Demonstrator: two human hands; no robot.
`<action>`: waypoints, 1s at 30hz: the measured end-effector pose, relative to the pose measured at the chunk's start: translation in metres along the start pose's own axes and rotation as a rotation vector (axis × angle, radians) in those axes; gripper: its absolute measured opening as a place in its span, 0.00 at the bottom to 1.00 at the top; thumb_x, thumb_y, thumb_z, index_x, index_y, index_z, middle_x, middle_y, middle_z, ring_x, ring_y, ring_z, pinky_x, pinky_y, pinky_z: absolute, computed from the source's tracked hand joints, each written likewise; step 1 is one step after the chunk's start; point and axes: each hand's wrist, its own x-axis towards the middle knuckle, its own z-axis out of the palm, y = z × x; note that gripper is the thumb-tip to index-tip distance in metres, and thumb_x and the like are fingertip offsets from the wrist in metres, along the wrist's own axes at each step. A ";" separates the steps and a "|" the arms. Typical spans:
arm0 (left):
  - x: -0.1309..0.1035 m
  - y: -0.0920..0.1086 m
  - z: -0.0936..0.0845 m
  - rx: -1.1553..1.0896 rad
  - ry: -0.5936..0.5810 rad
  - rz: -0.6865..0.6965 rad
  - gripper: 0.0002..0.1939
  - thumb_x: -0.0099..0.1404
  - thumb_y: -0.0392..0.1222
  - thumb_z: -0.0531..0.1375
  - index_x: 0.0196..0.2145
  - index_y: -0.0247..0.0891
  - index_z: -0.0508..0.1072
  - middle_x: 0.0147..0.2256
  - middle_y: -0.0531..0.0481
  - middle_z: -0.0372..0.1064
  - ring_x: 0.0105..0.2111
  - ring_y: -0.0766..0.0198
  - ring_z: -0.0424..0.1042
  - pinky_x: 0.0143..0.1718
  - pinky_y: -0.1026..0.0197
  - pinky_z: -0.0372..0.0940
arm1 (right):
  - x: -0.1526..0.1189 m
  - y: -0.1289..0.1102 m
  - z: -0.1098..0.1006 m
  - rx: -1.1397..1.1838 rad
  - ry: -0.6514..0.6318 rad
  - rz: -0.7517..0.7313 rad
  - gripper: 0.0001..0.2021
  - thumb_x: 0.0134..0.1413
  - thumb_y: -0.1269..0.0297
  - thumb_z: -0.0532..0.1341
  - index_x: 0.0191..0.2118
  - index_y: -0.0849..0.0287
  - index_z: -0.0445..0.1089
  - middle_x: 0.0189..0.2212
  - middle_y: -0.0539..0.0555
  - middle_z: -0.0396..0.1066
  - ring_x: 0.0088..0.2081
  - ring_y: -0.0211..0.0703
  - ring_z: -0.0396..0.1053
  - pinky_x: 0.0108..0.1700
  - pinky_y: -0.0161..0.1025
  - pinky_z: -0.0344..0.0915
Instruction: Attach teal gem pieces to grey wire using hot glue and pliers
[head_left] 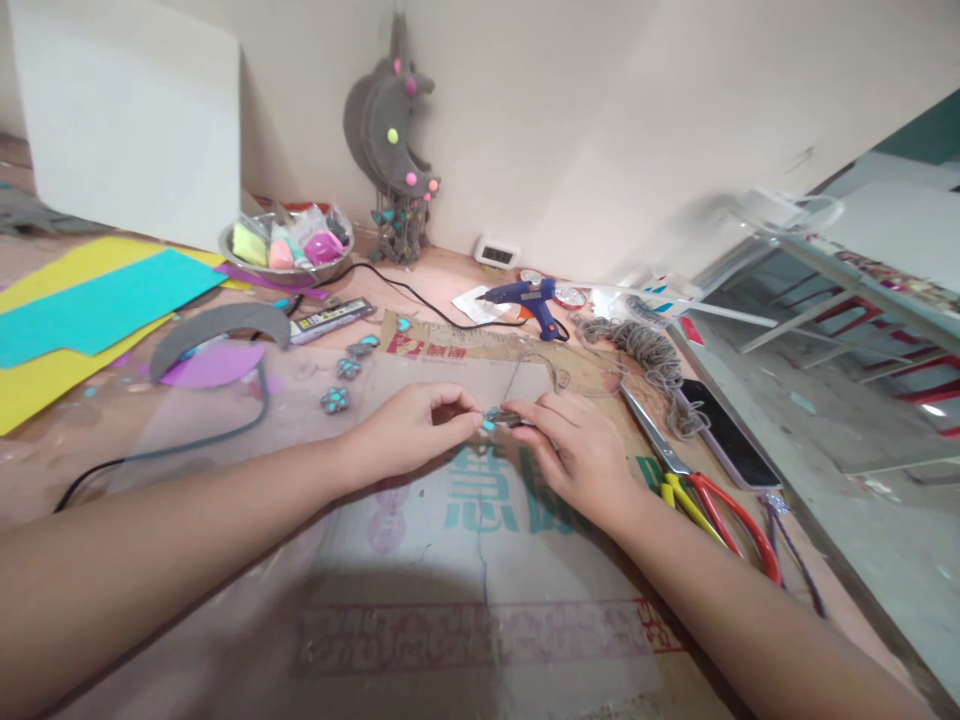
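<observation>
Turquoise and grey, a small knotted-looking piece [490,422] sits between the two hands, held just above the sheeted middle of the tabletop [832,590]. The left forearm reaches in diagonally from the lower left, and the left hand [405,432] lies nearly level, thumb and forefinger curved into a ring whose tips pinch the piece's near end. From the lower right comes the other forearm; the right hand [581,440] is turned palm down, fingers bent and gathered closely at the piece's darker end (the exact grip is partly hidden by the knuckles).

Beneath both hands spreads a translucent plastic sheet [420,590] over brown printed cardboard [517,345]. Just beyond the fingers, a thin grey thread [514,372] loops toward a loose skein of grey yarn [649,355]. Left of the hands rests a flower-shaped turquoise-and-grey ornament [334,400], with similar ones behind it. Beside the right forearm lie scissors with red and yellow handles [679,465], blades pointing away, and next to them a dark-screened phone [731,435]. Farther back, a blue glue gun [525,294] rests on its side; a silver metal bowl [229,250] holds bagged, brightly coloured material, and a grey crescent-moon decoration [375,140] stands against the wall.
</observation>
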 end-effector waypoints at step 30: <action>-0.001 -0.002 0.000 -0.024 -0.039 -0.005 0.12 0.61 0.45 0.54 0.33 0.35 0.72 0.29 0.51 0.71 0.30 0.66 0.67 0.32 0.65 0.61 | 0.000 0.003 0.002 0.095 -0.001 -0.024 0.12 0.61 0.63 0.53 0.44 0.62 0.70 0.26 0.54 0.68 0.29 0.41 0.62 0.33 0.39 0.56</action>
